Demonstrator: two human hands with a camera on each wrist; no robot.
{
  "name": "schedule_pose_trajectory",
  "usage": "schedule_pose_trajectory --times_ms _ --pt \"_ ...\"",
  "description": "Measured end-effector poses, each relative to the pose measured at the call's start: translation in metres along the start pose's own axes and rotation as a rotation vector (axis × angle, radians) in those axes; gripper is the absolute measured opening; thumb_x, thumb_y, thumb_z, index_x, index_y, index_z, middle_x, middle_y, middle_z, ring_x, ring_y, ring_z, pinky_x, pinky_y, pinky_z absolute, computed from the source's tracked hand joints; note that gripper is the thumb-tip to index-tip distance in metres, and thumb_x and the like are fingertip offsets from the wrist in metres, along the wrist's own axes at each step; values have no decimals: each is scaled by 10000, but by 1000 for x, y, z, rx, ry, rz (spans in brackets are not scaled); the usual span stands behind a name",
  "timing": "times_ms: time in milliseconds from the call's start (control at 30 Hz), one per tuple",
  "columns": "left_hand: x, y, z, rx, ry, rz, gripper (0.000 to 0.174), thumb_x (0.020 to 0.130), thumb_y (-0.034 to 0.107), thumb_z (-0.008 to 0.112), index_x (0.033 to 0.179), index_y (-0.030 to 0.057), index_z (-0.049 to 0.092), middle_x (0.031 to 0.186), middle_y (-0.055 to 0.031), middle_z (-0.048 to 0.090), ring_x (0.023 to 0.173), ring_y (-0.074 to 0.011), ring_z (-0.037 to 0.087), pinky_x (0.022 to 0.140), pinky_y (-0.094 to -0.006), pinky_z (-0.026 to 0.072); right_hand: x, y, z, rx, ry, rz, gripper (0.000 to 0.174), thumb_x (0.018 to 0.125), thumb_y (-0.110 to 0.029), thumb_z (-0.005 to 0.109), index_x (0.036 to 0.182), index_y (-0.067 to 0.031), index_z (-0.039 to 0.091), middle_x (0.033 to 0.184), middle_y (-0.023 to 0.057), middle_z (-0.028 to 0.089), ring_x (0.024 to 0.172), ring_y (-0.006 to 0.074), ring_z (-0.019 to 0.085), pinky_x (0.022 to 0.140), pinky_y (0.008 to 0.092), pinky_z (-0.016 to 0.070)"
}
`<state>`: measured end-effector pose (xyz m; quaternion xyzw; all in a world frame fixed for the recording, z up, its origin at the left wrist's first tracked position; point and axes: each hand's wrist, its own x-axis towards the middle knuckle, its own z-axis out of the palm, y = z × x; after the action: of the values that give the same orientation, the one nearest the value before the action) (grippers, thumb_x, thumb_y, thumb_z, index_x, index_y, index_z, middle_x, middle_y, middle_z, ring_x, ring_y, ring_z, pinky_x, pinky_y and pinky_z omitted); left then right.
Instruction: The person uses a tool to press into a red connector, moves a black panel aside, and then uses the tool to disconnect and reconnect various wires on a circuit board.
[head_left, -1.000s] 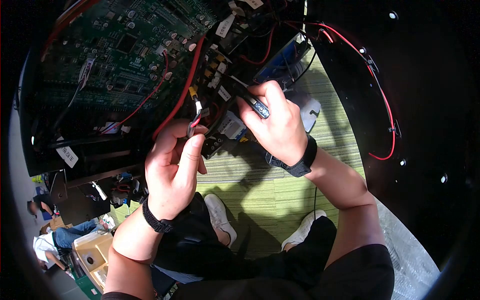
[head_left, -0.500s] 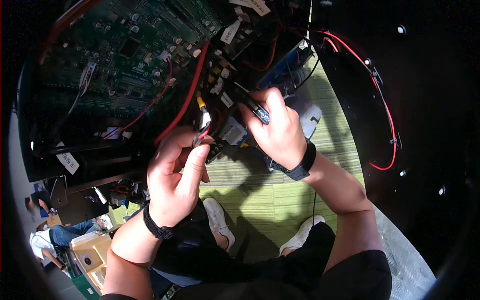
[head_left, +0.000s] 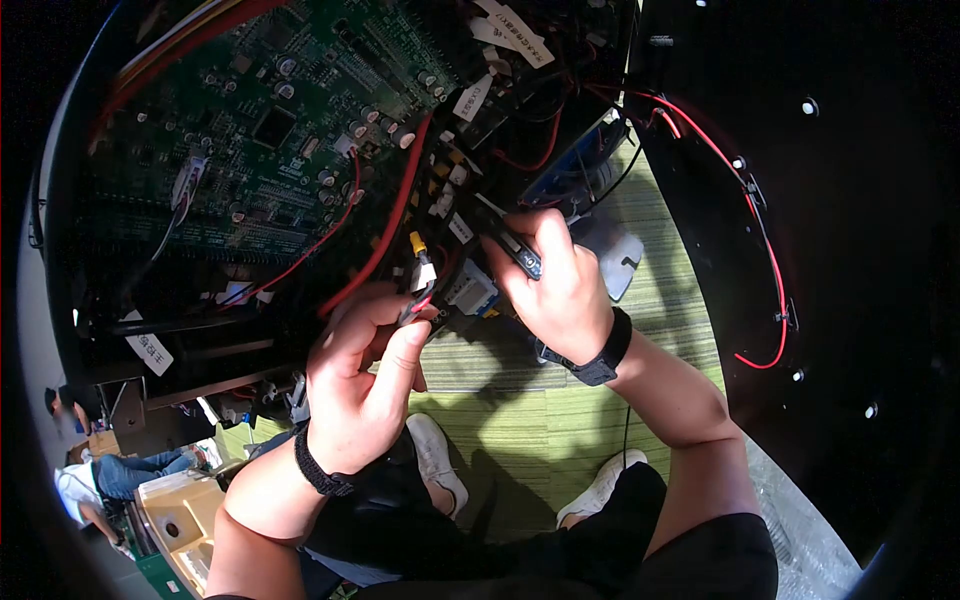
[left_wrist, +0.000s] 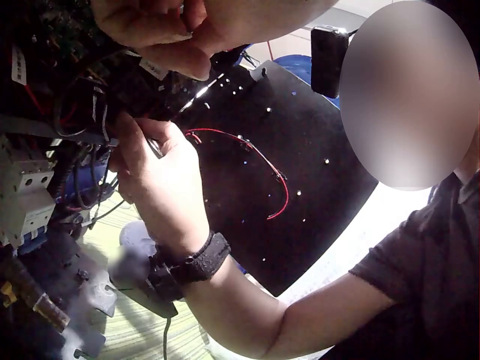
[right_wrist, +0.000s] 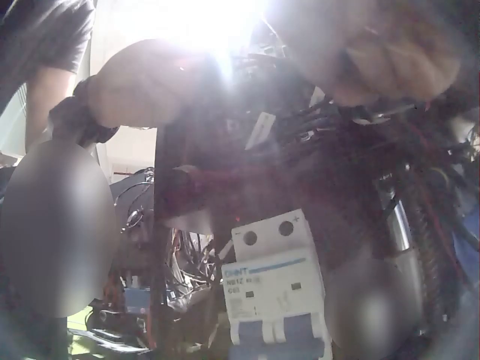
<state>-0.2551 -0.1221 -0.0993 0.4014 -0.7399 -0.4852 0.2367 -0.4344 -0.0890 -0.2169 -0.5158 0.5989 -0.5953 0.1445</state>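
Observation:
In the head view my left hand point(head_left: 360, 390) pinches a cable point(head_left: 425, 297) of red and black wires between thumb and fingers. The cable ends in a yellow connector point(head_left: 417, 243), which points up, with a white label point(head_left: 424, 276) just below it. To the right, my right hand point(head_left: 565, 290) grips a slim black tool point(head_left: 525, 258) with a pale, thin tip directed up and left at the wiring. Its exact kind I cannot tell. A bundle of black cables with yellow connectors point(head_left: 440, 180) lies just beyond both hands.
A green circuit board point(head_left: 250, 190) fills the upper left, edged by a thick red cable point(head_left: 400, 205). The black panel point(head_left: 850, 250) at right carries a red wire point(head_left: 778, 270). A white circuit breaker point(right_wrist: 274, 281) sits low in the right wrist view. Another person point(head_left: 85, 490) is behind at left.
The head view has tilted, so board, wiring and hands sit lower in the picture. Both hands keep their holds on the cable and the tool.

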Motion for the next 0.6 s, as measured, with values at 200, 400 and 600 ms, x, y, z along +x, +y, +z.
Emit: schedule_pose_trajectory --times_ms 200,400,600 --pt "0 1 -1 10 -18 -20 144 933 4 604 1068 -46 606 1050 -93 565 628 -72 590 524 -196 471 0 1 1 17 5 -17 281 876 -102 674 1068 -4 494 708 214 639 632 399 648 527 446 508" --pt "0 0 -1 4 -12 -17 148 933 12 609 1071 -43 610 1055 -92 566 632 -72 595 526 -194 471 1 2 1 6 6 -25 283 870 -98 681 1063 -5 496 710 212 642 634 393 652 526 442 510" --pt "1 -1 0 -2 5 19 149 924 15 625 1064 -37 620 1048 -89 575 641 -72 605 523 -202 471 1 2 1 -2 3 -16 284 867 -103 687 1057 -8 498 714 210 645 637 395 652 526 443 509"
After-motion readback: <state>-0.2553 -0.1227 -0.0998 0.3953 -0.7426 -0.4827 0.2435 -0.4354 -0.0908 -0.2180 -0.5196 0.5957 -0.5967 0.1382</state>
